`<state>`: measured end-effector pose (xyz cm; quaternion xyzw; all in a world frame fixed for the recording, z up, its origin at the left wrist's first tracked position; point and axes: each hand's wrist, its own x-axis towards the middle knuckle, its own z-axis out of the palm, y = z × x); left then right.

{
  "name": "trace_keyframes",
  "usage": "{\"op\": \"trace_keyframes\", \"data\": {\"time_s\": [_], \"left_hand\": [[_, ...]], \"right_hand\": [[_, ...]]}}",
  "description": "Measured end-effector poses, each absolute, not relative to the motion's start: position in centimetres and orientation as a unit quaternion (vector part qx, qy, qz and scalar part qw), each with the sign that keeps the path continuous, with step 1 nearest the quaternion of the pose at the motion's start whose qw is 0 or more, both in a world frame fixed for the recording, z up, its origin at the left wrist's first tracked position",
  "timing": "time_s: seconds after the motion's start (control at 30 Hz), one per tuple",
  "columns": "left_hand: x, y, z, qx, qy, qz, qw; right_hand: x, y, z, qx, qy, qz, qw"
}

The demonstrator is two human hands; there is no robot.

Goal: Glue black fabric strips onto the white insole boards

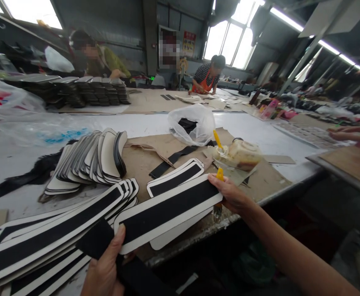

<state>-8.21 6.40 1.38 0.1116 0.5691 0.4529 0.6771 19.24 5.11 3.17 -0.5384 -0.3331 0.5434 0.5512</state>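
- The left fingers [120, 235] are closed, the thumb pressed on top of the near left end of a long white panel [167, 207] with a black strip down its middle.
- A black piece of material [96, 239] lies against that same end, partly under the left thumb; more dark material is below the hand, too dim to make out clearly.
- The right fingers [218, 183] are closed on the panel's other end, thumb on its upper face; the same hand has hold of a yellow-handled tool [220, 174], its lower end pointing down.
- The panel is held tilted between both hands, above the near edge of the tabletop [155, 123]. Beneath it is a plain pale panel [180, 230].
- Just beyond it lie a few shorter white pieces [176, 176], the top one bearing a black strip.
- To the left is a fanned pile of striped panels [53, 224]; behind that, a leaning row of curved pale pieces [89, 158].
- On brown paper [141, 158] beyond the hands are a black strip [174, 160], an open plastic bag [194, 123] with black material inside, and a yellowish container [243, 153] beside a second yellow handle [218, 139].
- Farther off, a person in an orange apron [207, 80] bends over another table.
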Motion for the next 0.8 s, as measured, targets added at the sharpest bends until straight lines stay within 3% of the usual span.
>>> {"op": "trace_keyframes", "data": {"time_s": [0.3,0.8], "left_hand": [[-5.7,5.5,1.9,0.208,0.624,0.489,0.573],[-4.0,4.8,0.1,0.250,0.649,0.508,0.508]], "right_hand": [[21.4,3.8,0.8,-0.662,-0.436,0.379,0.478],[22.2,3.5,-0.6,-0.656,-0.453,0.384,0.465]]}}
